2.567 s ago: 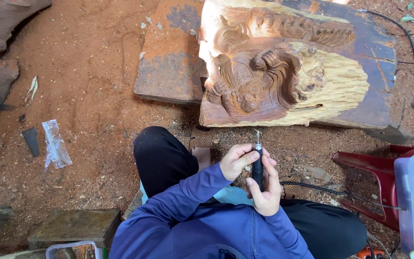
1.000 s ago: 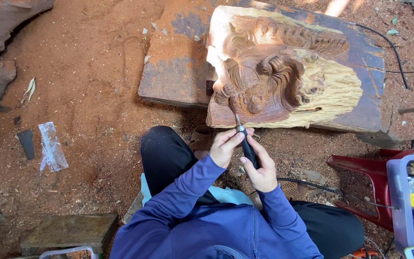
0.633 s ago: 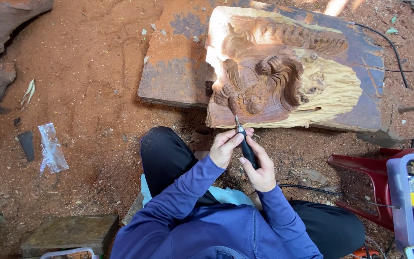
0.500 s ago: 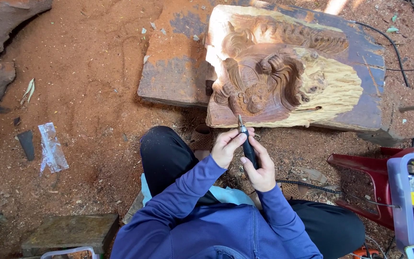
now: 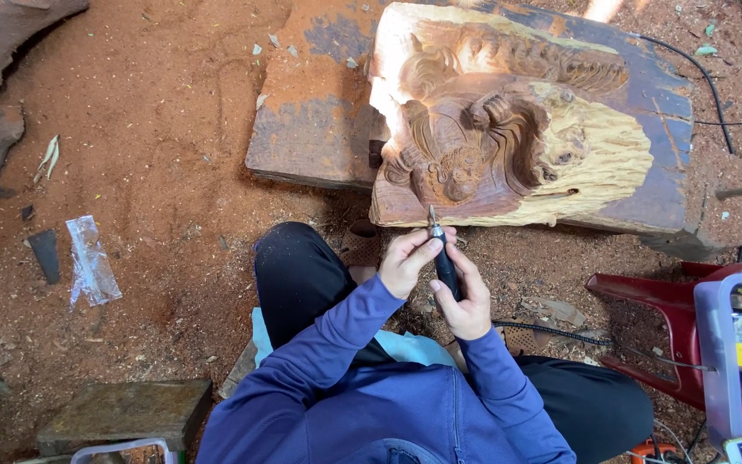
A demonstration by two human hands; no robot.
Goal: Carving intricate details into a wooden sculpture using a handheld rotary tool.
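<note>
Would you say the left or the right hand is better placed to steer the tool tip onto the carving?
Probably the left hand: its fingertips pinch the tool near the tip, closest to the carving; the right hand holds the rear.

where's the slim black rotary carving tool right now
In the head view, the slim black rotary carving tool sits centre frame, held between the left hand and right hand, its metal tip just below the carved wooden block.
</note>
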